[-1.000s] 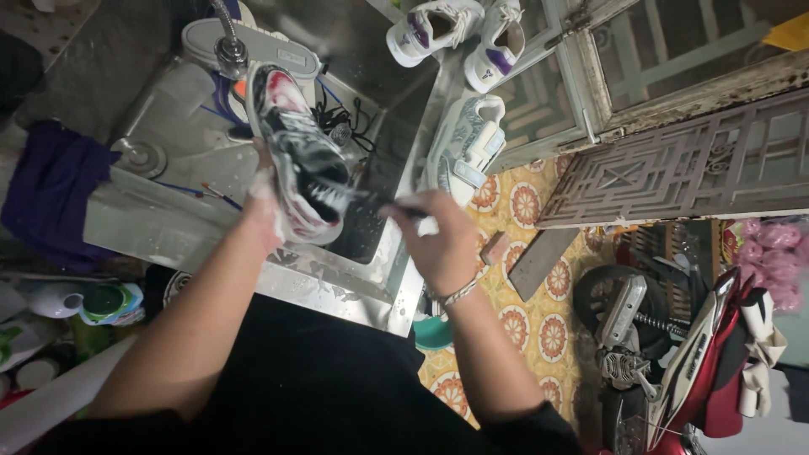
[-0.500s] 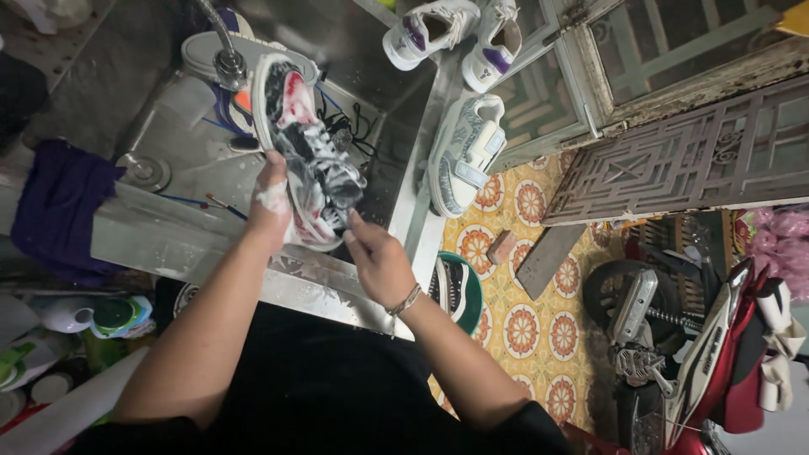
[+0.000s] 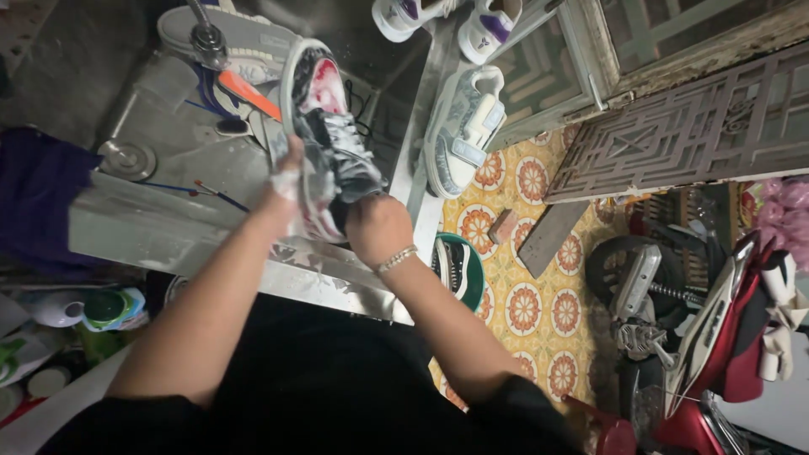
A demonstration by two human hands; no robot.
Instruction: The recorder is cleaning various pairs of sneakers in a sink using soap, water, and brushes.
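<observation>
A wet grey, white and red sneaker (image 3: 324, 126) is held over a steel sink (image 3: 168, 211), its toe pointing away from me. My left hand (image 3: 285, 181), covered in soap foam, grips the shoe's left side. My right hand (image 3: 377, 226) is closed against the heel end of the shoe, knuckles up, a bead bracelet on the wrist. Whatever this hand holds is hidden under it. A tap (image 3: 205, 34) stands at the sink's far side.
An orange-and-white shoe (image 3: 223, 59) lies in the sink. A pale sneaker (image 3: 463, 135) rests on the sink's right rim, a white pair (image 3: 447, 17) further back. A green basin with a dark shoe (image 3: 459, 270) sits on the patterned floor. A red motorbike (image 3: 716, 337) stands right.
My right hand has moved left from beside the shoe onto its heel end. The shoe has been turned and raised slightly toward the tap.
</observation>
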